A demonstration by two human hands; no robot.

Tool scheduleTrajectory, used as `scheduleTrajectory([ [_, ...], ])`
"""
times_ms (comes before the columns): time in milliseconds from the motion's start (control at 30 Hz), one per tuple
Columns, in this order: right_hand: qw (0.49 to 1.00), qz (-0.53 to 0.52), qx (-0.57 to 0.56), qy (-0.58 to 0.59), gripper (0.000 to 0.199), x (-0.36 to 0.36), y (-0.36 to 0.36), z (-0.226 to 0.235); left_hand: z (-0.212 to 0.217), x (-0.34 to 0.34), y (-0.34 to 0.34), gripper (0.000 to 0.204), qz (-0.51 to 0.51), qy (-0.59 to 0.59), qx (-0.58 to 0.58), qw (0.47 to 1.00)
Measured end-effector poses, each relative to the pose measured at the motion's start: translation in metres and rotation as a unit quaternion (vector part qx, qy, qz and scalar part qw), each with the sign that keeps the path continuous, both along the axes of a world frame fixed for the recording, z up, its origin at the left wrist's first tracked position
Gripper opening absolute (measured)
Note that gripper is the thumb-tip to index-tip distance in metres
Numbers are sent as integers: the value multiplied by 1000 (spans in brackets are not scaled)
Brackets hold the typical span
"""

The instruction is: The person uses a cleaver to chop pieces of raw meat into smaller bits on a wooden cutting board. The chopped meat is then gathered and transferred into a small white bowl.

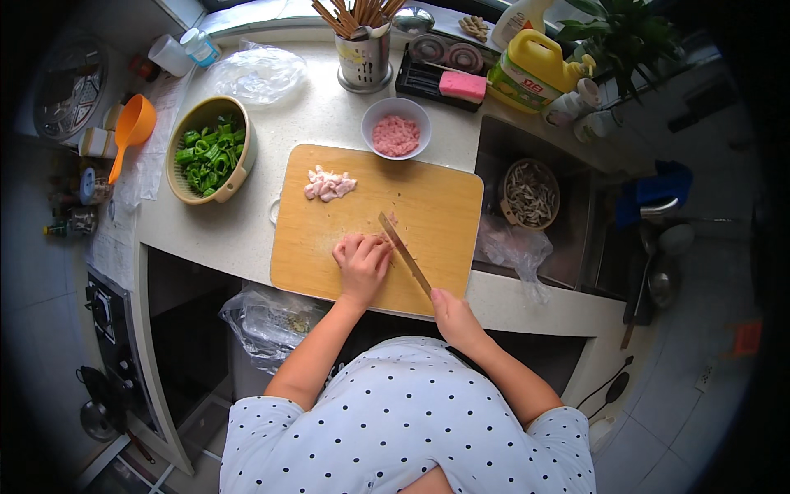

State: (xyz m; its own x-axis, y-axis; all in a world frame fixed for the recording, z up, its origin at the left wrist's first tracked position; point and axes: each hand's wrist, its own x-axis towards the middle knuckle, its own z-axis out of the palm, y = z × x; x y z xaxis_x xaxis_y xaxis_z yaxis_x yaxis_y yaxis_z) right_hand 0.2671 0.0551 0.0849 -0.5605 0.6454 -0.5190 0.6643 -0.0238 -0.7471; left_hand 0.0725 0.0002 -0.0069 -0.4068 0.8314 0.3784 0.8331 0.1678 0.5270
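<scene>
A: Start with the board (428,206). What is on it?

B: The left hand (362,262) rests on it near its front edge, fingers curled knuckles-up and pressing down on something mostly hidden beneath them; only a sliver of pink meat (392,219) shows just past the fingertips.

A: And the knife (403,251)?

B: Its blade lies across the board right beside that hand, on its right, the flat nearly touching the knuckles. The right hand (455,317) is closed tight around the handle, just off the board's front edge.

A: Anything already cut?

B: A small pile of pale pink pieces (329,184) sits toward the board's back left corner, well apart from the hands.

A: What surrounds the board?

B: Just behind it, a white bowl (415,115) of minced pink meat. To its left, a green-rimmed basket (239,177) of chopped green peppers, with an orange scoop (132,128) farther left. To its right, the sink (576,255) holds a bowl of small dried fish (531,193), and a crumpled clear bag (514,247) lies at the sink's near edge. Behind the white bowl stands a metal holder of chopsticks (362,58), and right of that a pink sponge (462,85) and a yellow jug (535,62).
</scene>
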Motion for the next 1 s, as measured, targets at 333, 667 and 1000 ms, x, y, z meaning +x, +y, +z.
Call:
scheduleTrajectory([
  [333,999,24,43,5,41,-28,3,-32,-10,1,1,10,7,-3,-16,1000],
  [667,1000,4,11,5,44,-3,11,-29,-10,-26,-22,21,41,-71,89,993],
  [1000,997,58,-41,28,49,-28,7,-7,-13,-38,-25,29,-39,-143,69,986],
])
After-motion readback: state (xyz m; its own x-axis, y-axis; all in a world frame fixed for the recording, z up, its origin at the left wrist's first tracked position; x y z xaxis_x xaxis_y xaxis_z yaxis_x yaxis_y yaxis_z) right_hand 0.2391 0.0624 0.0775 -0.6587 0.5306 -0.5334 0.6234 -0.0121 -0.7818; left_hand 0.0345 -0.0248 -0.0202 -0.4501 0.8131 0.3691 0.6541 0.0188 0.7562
